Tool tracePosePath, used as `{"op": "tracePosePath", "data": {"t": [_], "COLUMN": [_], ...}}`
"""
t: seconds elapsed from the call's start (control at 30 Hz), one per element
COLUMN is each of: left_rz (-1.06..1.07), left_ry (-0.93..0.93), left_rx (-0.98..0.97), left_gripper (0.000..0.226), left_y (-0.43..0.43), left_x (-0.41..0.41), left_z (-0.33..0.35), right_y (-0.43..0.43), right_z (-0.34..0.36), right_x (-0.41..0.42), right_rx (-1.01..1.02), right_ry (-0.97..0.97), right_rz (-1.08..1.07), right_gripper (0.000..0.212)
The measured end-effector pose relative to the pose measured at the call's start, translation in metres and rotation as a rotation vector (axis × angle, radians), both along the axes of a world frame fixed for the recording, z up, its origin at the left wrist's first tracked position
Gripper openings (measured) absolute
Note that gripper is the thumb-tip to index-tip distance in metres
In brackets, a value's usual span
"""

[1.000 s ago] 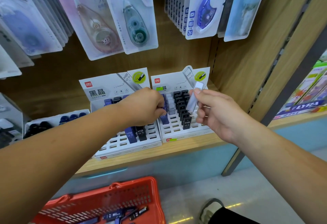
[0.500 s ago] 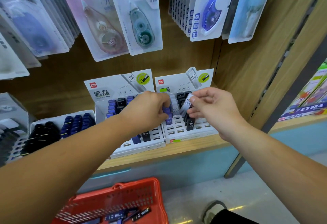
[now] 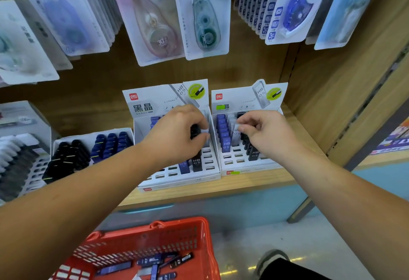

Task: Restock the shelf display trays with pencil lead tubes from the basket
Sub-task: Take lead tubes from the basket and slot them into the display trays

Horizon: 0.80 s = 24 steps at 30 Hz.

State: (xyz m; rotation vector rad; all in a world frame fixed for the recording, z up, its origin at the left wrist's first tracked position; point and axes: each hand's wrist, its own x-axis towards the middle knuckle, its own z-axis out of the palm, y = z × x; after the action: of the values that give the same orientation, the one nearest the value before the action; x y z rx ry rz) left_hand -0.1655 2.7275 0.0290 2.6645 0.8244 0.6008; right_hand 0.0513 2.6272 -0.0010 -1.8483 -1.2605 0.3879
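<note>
fingers of the right hand (image 3: 269,138) pinch a clear lead tube (image 3: 236,133) into the right tray (image 3: 250,170) beneath them; left hand (image 3: 174,138) fingers clamp spare tubes (image 3: 195,131) alongside, presumably kept ready.

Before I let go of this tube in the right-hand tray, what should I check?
1. Grip: right hand pinches the top of the clear tube, ok.
2. Column: clear tube stands between the blue row and the black row, ok.
3. Seated fully in its slot: cannot tell, its base is hidden.
4. Spare tubes held in the left hand: ok.
5. Empty slots at the front of the right tray: ok.
6. More tubes in the basket: ok.
</note>
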Motion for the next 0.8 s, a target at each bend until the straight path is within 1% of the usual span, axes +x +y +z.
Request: {"op": "tracePosePath", "data": {"t": [0.17,0.3,0.37,0.43,0.47,0.53,0.6,0.67,0.73,0.8], "left_rz": [0.007,-0.001,-0.001,0.019,0.034,0.068,0.096,0.130,0.184,0.251], "left_ry": [0.000,-0.013,-0.042,-0.086,-0.118,-0.202,-0.274,-0.291,-0.264,-0.189], "left_rx": [-0.010,-0.017,-0.008,0.008,0.023,0.046,0.033,-0.014,-0.103,-0.229], "left_gripper": [0.013,0.015,0.015,0.016,0.015,0.013,0.010,0.008,0.008,0.009], "left_y": [0.000,-0.002,-0.006,-0.014,-0.020,-0.036,-0.057,-0.080,-0.099,-0.116], "left_x": [0.001,-0.003,-0.008,-0.020,-0.029,-0.055,-0.087,-0.122,-0.156,-0.187], "left_z": [0.001,0.002,0.003,0.005,0.006,0.004,-0.003,-0.019,-0.045,-0.079], "right_y": [-0.004,-0.003,-0.007,-0.016,-0.021,-0.035,-0.053,-0.072,-0.087,-0.095], "right_z": [0.001,0.002,0.008,0.014,0.017,0.026,0.034,0.033,0.017,-0.017], "right_x": [0.002,-0.004,-0.008,-0.014,-0.020,-0.039,-0.068,-0.105,-0.150,-0.193], "right_rx": [-0.041,-0.122,-0.136,-0.138,-0.135,-0.128,-0.126,-0.163,-0.285,-0.455], "right_ry": [-0.155,-0.369,-0.466,-0.520,-0.548,-0.603,-0.608,-0.540,-0.415,-0.333], "right_rz": [0.043,0.054,0.037,0.023,0.024,0.062,0.110,0.181,0.311,0.472], "right_gripper": [0.018,0.013,0.022,0.032,0.032,0.023,0.017,0.028,0.035,0.036]}}
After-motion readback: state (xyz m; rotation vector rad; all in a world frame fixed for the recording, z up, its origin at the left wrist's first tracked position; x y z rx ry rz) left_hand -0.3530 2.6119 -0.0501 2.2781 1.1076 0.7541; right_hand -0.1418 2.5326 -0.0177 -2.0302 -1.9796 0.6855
